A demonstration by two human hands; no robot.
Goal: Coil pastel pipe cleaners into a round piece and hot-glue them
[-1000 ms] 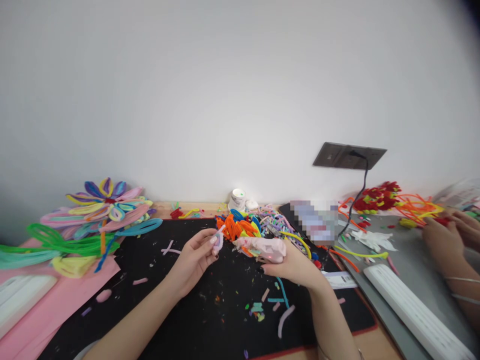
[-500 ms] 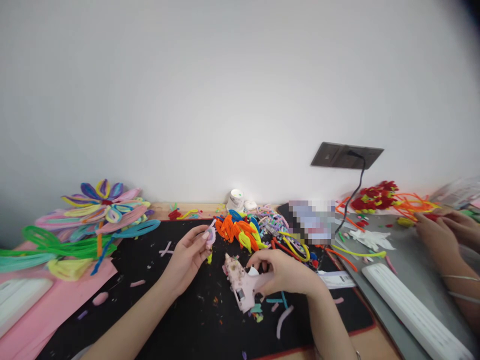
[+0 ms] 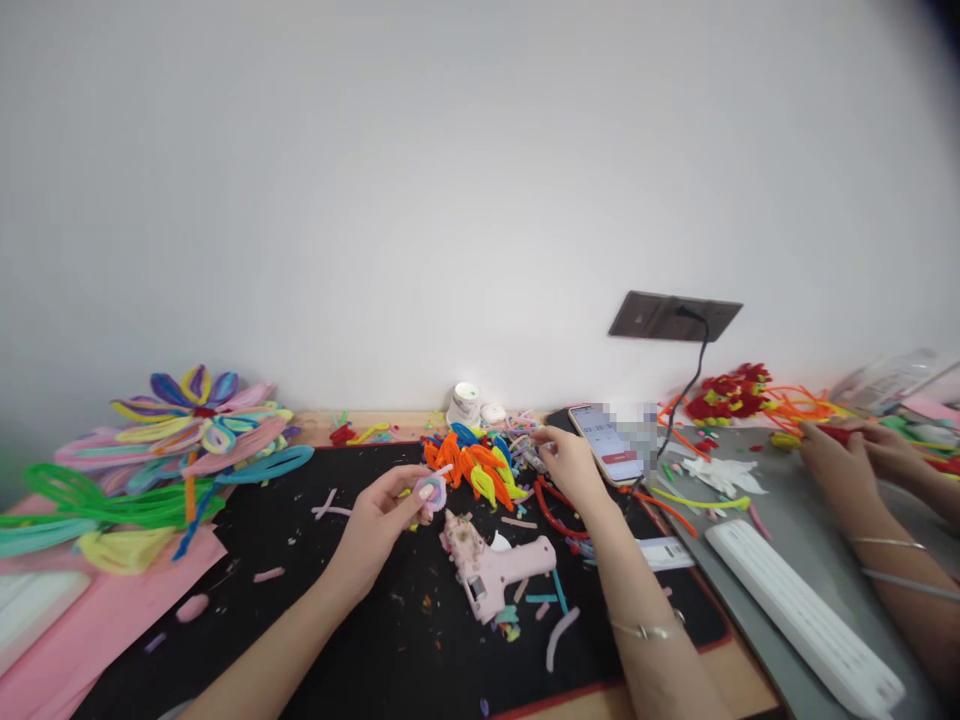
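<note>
My left hand pinches a small pastel coil of chenille stem, with a short pale end sticking up. My right hand reaches over a heap of short pastel chenille pieces, beside the phone. Its fingers are bent and slightly apart, and nothing shows between them. A pink glue gun lies on the black mat, between my forearms, nozzle pointing away. Behind it sits a pile of orange, yellow and blue chenille petals.
A large chenille flower and green loops lie at left on pink sheets. A phone, a white paper cup and a white power strip stand around. At right are a co-worker's hands.
My right hand has left the glue gun and moved away from me to the pastel scrap heap. The gun now lies free. My left hand has shifted slightly right with the coil.
</note>
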